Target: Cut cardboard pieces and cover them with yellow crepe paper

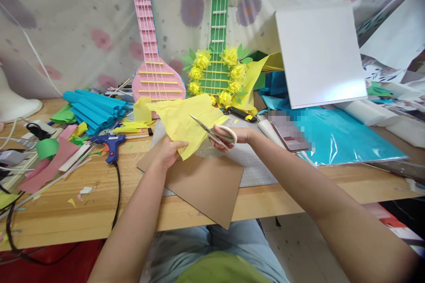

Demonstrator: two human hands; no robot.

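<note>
A crinkled sheet of yellow crepe paper (pixel 179 119) is pinched in my left hand (pixel 169 150), thumb on top near its lower left edge. My right hand (pixel 226 137) is closed round the handles of a pair of scissors (pixel 202 124). The scissor blades point up and left across the yellow paper, and they look slightly parted. Whether they cut into the sheet I cannot tell. Beneath both hands lies a brown cardboard sheet (pixel 206 185), tilted on a grey cutting mat (pixel 255 172).
Behind stand a pink paper instrument (pixel 157 75) and a green one (pixel 215 64) with yellow flowers. To the left are a blue glue gun (pixel 112 142), its cord and blue crepe paper (pixel 96 108). A utility knife (pixel 244 115), a phone (pixel 288 130) and a white board (pixel 320 53) are rightward.
</note>
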